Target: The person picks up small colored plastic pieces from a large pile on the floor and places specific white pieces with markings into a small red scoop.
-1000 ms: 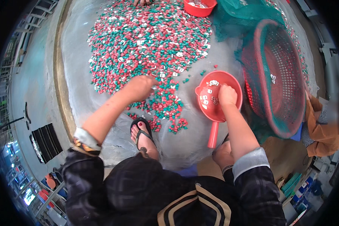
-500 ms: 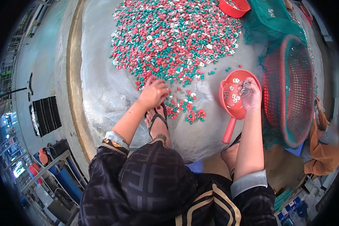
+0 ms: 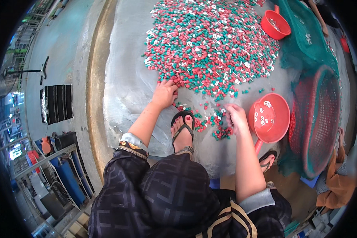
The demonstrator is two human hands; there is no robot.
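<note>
A wide pile of small red, green and white plastic pieces (image 3: 210, 47) lies on clear sheeting in front of me. My left hand (image 3: 165, 94) rests at the pile's near left edge, fingers curled down among the pieces; whatever they grip is hidden. Beside a small scatter of loose pieces (image 3: 218, 119), my right hand (image 3: 236, 118) has its thumb and fingers drawn together, and I cannot make out anything in them. Just right of that hand sits a red plastic dipper (image 3: 275, 133), its handle toward me, with several white pieces inside.
A red mesh basket (image 3: 319, 127) wrapped in green netting (image 3: 305, 35) stands on its side at the right. Another red dipper (image 3: 274, 24) holds white pieces at the far right. A person in brown (image 3: 334, 188) is at the right rim. My sandalled foot (image 3: 183, 133) is between my hands.
My right hand has moved left, from over the dipper to the loose pieces; the white pieces in its fingers no longer show. My left hand stays by the pile's edge. The view has shifted.
</note>
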